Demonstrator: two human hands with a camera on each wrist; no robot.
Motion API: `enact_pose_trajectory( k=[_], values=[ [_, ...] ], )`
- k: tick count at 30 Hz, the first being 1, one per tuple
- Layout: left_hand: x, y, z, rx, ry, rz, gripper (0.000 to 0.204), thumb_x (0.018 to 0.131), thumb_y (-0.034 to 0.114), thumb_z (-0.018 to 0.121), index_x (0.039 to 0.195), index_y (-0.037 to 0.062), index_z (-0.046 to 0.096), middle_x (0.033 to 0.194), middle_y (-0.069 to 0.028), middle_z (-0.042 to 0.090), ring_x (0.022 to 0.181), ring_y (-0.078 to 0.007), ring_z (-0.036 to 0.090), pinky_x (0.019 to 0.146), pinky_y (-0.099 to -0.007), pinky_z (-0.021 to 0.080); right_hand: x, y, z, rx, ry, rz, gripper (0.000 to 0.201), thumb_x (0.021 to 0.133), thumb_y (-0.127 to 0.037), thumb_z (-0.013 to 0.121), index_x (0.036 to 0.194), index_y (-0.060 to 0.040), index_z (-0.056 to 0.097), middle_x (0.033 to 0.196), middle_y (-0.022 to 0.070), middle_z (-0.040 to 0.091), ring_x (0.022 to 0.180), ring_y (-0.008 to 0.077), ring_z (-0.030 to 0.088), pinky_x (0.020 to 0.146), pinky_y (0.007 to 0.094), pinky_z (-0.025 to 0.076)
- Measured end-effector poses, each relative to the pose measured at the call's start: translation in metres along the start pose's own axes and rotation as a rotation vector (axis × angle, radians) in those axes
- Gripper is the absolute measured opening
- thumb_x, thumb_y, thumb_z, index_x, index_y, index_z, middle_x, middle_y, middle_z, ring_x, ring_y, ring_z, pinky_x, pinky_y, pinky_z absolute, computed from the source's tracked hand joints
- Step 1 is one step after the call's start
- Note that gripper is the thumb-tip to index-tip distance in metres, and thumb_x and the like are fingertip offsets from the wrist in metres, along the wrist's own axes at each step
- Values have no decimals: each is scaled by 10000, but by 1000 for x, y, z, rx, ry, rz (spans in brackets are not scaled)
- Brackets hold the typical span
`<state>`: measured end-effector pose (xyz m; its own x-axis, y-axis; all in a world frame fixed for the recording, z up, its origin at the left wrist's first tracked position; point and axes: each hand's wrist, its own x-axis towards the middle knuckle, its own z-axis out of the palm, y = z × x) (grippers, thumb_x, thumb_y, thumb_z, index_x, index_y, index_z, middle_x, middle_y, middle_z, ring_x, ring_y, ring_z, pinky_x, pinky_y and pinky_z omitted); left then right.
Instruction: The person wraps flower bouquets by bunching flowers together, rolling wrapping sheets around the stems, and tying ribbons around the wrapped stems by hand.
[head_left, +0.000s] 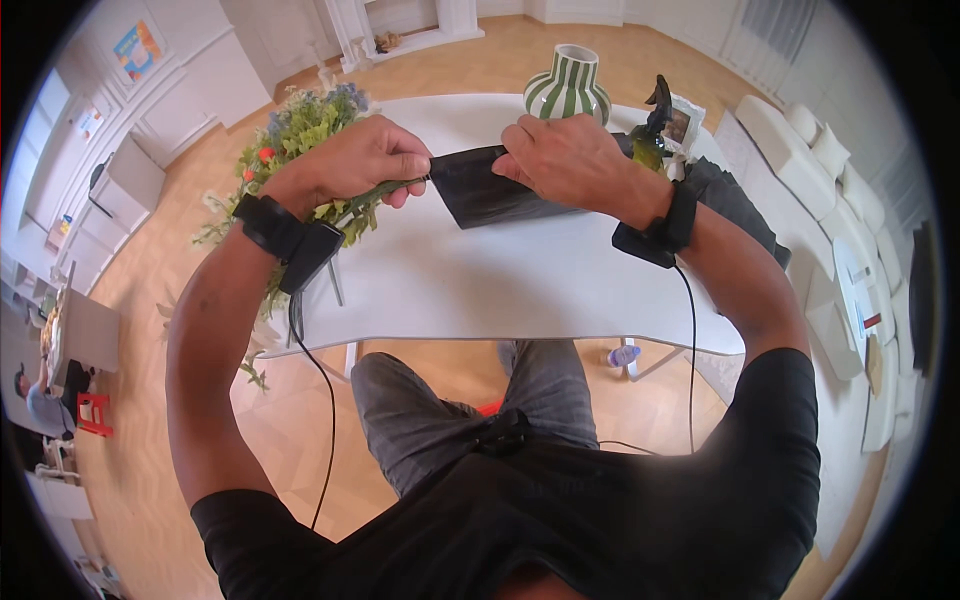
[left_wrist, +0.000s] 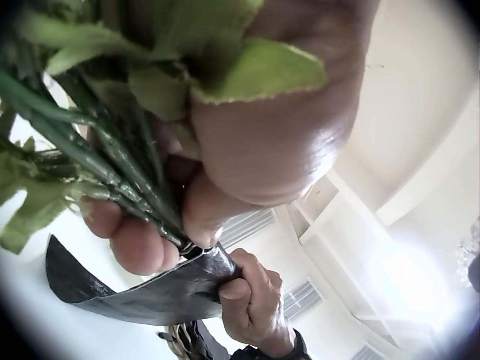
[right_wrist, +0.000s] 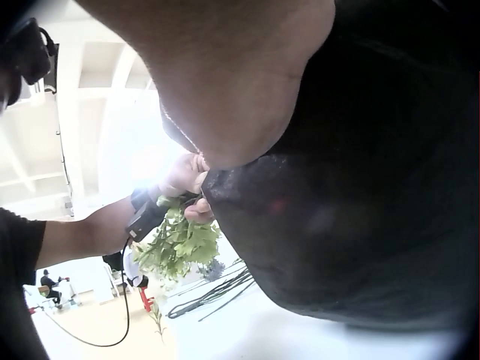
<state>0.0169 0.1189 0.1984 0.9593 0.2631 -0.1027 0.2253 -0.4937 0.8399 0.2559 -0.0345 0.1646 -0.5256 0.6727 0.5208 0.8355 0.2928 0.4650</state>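
My left hand (head_left: 365, 162) grips the green stems (left_wrist: 105, 161) of a bouquet of flowers (head_left: 318, 125) with leafy greenery and orange and blue blooms. Its fingertips are right at one corner of a black plastic-like sheet (head_left: 475, 195), where the stem ends meet it. My right hand (head_left: 578, 165) pinches the sheet's upper edge farther right, thumb in front. Between the hands the sheet hangs above the white table (head_left: 450, 300), wrapped partly round in a curve in the left wrist view. In the right wrist view the dark sheet fills much of the right side.
A green-and-white striped vase (head_left: 565, 92) stands at the table's back. To its right are a spray bottle (head_left: 650, 148), a picture frame (head_left: 684, 118) and crumpled black material (head_left: 735, 200). Thin dark stem-like pieces (right_wrist: 214, 292) lie on the table. A small bottle (head_left: 623, 356) is on the floor below.
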Motion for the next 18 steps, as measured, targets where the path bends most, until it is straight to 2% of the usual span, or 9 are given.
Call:
enact_pose_trajectory(
  k=[3, 8, 14, 18],
  values=[
    [0, -1, 1, -94, -54, -8, 255, 960, 211, 606, 893, -29, 662, 777, -62, 669, 610, -98, 597, 570, -252, 484, 0, 0, -5, -17, 15, 20, 370, 938, -384, 584, 771, -55, 547, 640, 57, 551, 496, 208, 591, 425, 331, 451],
    [1, -3, 7, -297, -143, -116, 279, 965, 278, 622, 892, 9, 644, 799, -60, 670, 599, -102, 607, 573, -249, 502, -2, -3, -11, -59, 34, -13, 354, 917, -381, 602, 774, -61, 549, 671, 60, 541, 551, 200, 599, 456, 321, 460],
    [4, 5, 12, -350, -148, -71, 286, 986, 270, 583, 915, -2, 636, 779, -49, 654, 569, -86, 596, 553, -230, 490, -2, 2, -17, -110, 113, 18, 368, 921, -402, 588, 780, -65, 554, 667, 60, 530, 540, 198, 588, 450, 321, 454],
    [9, 6, 10, -284, -149, -76, 297, 980, 311, 598, 911, 25, 634, 803, -52, 666, 601, -94, 614, 574, -239, 509, -2, 5, -15, -60, 61, 15, 382, 933, -415, 573, 785, -64, 557, 663, 60, 529, 538, 204, 594, 440, 328, 449]
  ],
)
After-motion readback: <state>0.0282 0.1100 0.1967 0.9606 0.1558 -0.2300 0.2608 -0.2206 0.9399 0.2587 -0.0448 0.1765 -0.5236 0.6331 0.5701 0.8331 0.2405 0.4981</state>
